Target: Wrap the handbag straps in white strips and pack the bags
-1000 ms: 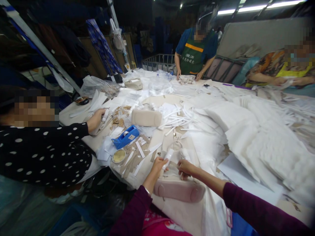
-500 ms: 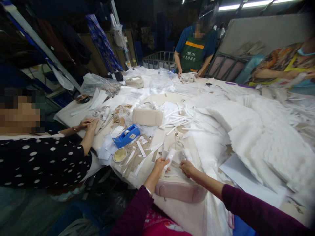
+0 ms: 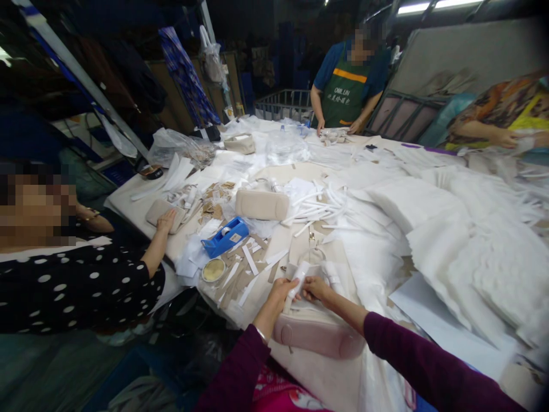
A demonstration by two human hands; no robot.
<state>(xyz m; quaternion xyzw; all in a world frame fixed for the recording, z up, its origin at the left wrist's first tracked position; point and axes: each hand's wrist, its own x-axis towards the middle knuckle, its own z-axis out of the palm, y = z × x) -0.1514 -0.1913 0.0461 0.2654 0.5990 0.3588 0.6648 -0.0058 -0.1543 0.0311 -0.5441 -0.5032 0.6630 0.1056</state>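
Observation:
A cream handbag (image 3: 319, 336) lies on the table in front of me, its base towards me. My left hand (image 3: 283, 290) is closed round one end of a handle wrapped in white material (image 3: 301, 276). Close beside it, my right hand (image 3: 316, 288) has its fingers pinched at that wrapping; whatever sits between those fingertips is too small to make out. The bag's other handle end (image 3: 331, 276), also wrapped in white, stands to the right of my hands. A gold-coloured clasp (image 3: 311, 235) shows on the bag's far part.
Left of the bag are a blue tape dispenser (image 3: 226, 236), a round tin (image 3: 213, 269) and paper strips (image 3: 250, 259). Beyond sit another cream bag (image 3: 262, 204) and white tubes (image 3: 317, 209). White padding sheets (image 3: 463, 240) are heaped at right. Co-workers stand or sit around the table.
My right hand has moved left, up to the wrapped handle beside my left hand. The co-worker at left has lifted one hand off the table. The view has shifted slightly.

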